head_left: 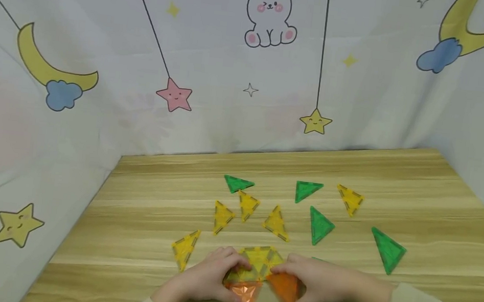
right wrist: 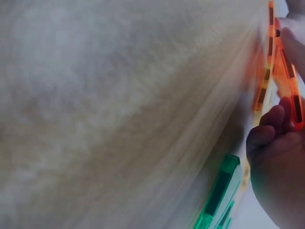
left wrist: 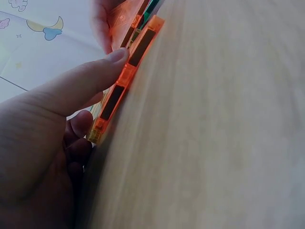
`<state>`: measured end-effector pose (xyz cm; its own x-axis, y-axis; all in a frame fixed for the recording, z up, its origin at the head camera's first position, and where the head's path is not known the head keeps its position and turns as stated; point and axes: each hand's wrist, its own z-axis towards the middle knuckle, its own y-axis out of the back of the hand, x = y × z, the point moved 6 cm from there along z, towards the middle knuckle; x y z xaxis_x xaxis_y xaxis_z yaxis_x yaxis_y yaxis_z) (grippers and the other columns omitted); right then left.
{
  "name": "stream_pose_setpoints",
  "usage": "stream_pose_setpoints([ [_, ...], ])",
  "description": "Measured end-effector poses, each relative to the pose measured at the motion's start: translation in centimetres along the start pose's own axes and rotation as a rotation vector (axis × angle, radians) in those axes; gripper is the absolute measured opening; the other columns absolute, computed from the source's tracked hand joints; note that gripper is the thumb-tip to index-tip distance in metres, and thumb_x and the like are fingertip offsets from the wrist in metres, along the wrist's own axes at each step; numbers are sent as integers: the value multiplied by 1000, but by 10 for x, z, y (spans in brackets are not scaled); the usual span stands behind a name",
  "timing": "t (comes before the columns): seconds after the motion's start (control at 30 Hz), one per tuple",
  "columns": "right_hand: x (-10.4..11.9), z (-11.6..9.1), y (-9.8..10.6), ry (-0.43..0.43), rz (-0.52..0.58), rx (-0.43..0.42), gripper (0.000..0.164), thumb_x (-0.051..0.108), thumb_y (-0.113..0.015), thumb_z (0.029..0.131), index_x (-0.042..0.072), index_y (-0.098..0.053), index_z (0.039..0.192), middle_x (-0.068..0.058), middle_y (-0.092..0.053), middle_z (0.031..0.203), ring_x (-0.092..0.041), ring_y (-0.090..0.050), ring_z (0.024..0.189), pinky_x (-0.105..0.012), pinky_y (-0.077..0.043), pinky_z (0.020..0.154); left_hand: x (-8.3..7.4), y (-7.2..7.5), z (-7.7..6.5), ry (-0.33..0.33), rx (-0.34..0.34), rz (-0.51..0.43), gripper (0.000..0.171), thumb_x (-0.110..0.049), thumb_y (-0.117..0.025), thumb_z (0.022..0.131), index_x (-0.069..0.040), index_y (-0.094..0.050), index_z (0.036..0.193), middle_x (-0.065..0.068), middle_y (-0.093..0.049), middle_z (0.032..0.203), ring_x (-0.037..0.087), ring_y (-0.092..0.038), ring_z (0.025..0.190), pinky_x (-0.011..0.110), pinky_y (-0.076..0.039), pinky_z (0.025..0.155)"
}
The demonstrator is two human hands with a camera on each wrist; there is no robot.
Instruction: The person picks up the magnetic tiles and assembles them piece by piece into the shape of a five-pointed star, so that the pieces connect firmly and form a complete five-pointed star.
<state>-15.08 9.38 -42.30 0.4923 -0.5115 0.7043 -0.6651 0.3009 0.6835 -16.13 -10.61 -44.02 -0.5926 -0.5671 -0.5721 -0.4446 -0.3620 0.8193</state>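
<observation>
Several yellow translucent triangular magnetic tiles [head_left: 257, 257] lie edge to edge in a fan near the front of the table. An orange magnetic tile [head_left: 246, 299] adjoins their lower left edge, pointing toward the front. My left hand [head_left: 213, 275] holds this group, thumb on the orange tile's edge and fingers at the yellow side, as the left wrist view also shows. Beside it, my right hand [head_left: 318, 283] pinches a second orange magnetic tile [head_left: 284, 288] between thumb and fingers. That tile sits tilted against the fan in the right wrist view; whether their edges touch is unclear.
Loose yellow triangles [head_left: 276, 223] and green triangles [head_left: 320, 225] are scattered behind the hands. One green tile [right wrist: 219, 195] is close to my right wrist, mostly covered in the head view. A printed white cloth [head_left: 208, 132] hangs around the wooden table [head_left: 139, 199].
</observation>
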Motion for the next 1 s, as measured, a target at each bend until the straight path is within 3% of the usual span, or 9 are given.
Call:
stream_pose_setpoints([
  [0.3,2,-2,-9,51,-116,-33,69,46,-74,76,19,-50,135,14,-45,102,0,-43,81,-19,-40,69,1,-1,-1,8,2,-2,55,-52,-73,74,-28,-54,120,-13,-46,109,6,-40,99,29,-35,86],
  [0.6,11,-4,-8,141,-236,-170,69,56,-69,75,19,-56,131,9,-39,101,-1,-39,79,-17,-39,65,1,0,-1,24,17,-18,56,-52,-73,74,-28,-54,121,-14,-45,110,5,-40,100,30,-35,87],
  [0.87,5,-8,-3,99,-223,-180,62,50,-71,77,14,-57,126,11,-39,100,0,-41,82,-18,-41,70,0,0,0,16,15,-15,56,-50,-74,74,-28,-54,122,-14,-46,112,6,-40,102,31,-35,88],
  [1.0,1,-11,4,89,-305,-203,56,48,-69,80,12,-59,122,11,-44,101,-1,-43,84,-22,-43,73,0,0,-1,8,12,-11,56,-50,-74,74,-27,-54,122,-13,-47,111,6,-41,102,30,-36,88],
])
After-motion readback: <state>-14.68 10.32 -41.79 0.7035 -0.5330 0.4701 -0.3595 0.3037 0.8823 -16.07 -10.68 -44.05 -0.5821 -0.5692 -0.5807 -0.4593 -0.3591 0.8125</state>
